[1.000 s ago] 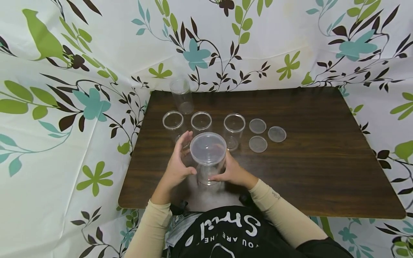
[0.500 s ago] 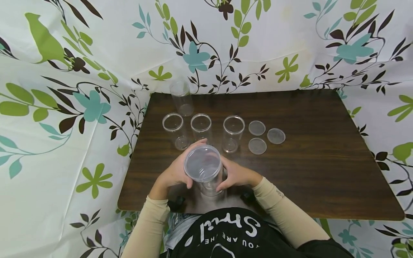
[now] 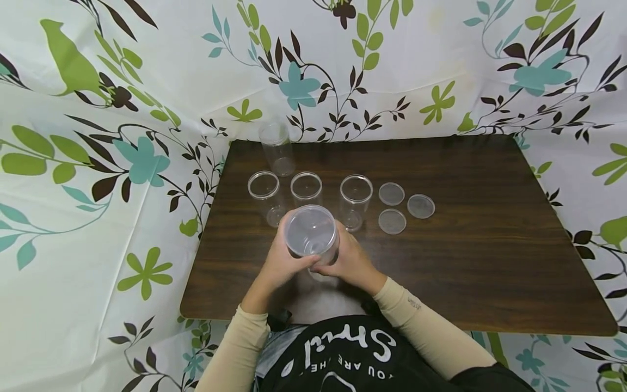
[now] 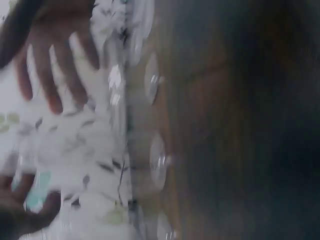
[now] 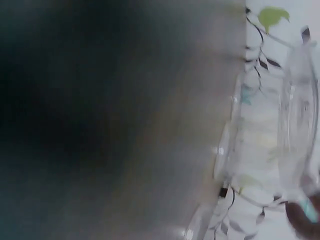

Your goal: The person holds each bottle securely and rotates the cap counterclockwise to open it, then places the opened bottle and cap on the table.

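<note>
A clear plastic jar [image 3: 311, 234] with a clear lid on top is held just above the near part of the dark wooden table [image 3: 490, 261]. My left hand [image 3: 280, 262] grips its lower left side and my right hand [image 3: 349, 262] grips its lower right side, fingers curled round the body. The left wrist view is blurred and shows my fingers [image 4: 50, 70] beside clear jars [image 4: 156, 160] standing on the table. Also blurred, the right wrist view shows the held jar [image 5: 298, 125] at the right edge.
Three open clear jars [image 3: 263, 186] [image 3: 306, 188] [image 3: 356, 191] stand in a row behind the hands. A taller jar [image 3: 276, 147] stands at the back left corner. Three loose lids [image 3: 392, 194] [image 3: 421, 206] [image 3: 392, 221] lie to the right. Floral cloth [image 3: 98, 163] surrounds the table.
The left hand, open beside the jar a second ago, now wraps its lower part. The jar tipped toward me and to the left, then came back upright a little farther away.
</note>
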A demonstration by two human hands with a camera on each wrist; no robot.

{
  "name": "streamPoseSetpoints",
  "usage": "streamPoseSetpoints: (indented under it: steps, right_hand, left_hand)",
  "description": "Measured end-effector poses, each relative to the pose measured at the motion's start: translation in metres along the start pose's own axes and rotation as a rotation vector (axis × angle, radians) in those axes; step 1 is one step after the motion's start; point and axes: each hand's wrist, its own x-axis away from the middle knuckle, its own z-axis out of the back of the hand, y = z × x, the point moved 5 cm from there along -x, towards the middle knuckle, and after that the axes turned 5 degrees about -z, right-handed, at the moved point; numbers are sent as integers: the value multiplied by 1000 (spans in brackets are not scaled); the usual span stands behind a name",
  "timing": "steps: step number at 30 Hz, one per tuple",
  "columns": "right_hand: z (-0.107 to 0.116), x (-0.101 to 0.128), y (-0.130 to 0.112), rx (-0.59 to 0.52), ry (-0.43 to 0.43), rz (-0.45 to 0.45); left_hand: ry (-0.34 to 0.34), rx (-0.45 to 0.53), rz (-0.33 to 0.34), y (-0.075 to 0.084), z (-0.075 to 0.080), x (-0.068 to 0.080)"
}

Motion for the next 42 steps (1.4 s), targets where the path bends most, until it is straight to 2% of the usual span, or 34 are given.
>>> streamPoseSetpoints:
  steps: [2, 5, 10, 13, 16, 20, 24, 26, 30, 33, 35, 37, 39, 42]
  right_hand:
    - [0, 2, -2, 61, 67, 0]
    - [-1, 3, -1, 58, 95, -12]
    - [-1, 4, 2, -19, 68, -37]
    - [-1, 4, 4, -125, 26, -52]
    - [2, 5, 6, -246, -61, -80]
    - [9, 7, 9, -344, -248, -127]
    - [15, 9, 11, -452, -441, -97]
    - [17, 10, 11, -510, -510, -67]
    - [19, 10, 10, -532, -579, -61]
    - [20, 9, 9, -473, -573, -91]
    - [20, 8, 9, -418, -546, -104]
    - [20, 7, 10, -355, -489, -104]
    - [19, 5, 12, -306, -409, -97]
    - [17, 0, 12, -212, -247, -79]
  left_hand:
    - [62, -7, 5, -1, -5, 0]
    - [108, -2, 4, -2, -10, 0]
    - [98, -35, -1, 0, -9, 0]
    - [67, -72, 6, 3, -6, 0]
    - [16, -87, 1, 5, -2, 0]
    - [-76, -44, -52, 8, 9, -4]
    - [-228, 60, -106, 10, 17, -9]
    - [-322, 97, -98, 10, 17, -11]
    - [-463, 101, -47, 10, 13, -11]
    - [-503, 90, -17, 11, 10, -11]
    - [-493, 72, -6, 10, 9, -10]
    - [-451, 54, 3, 7, 8, -9]
    - [-373, 26, 4, 3, 6, -8]
    - [-208, -30, 16, -2, 1, -7]
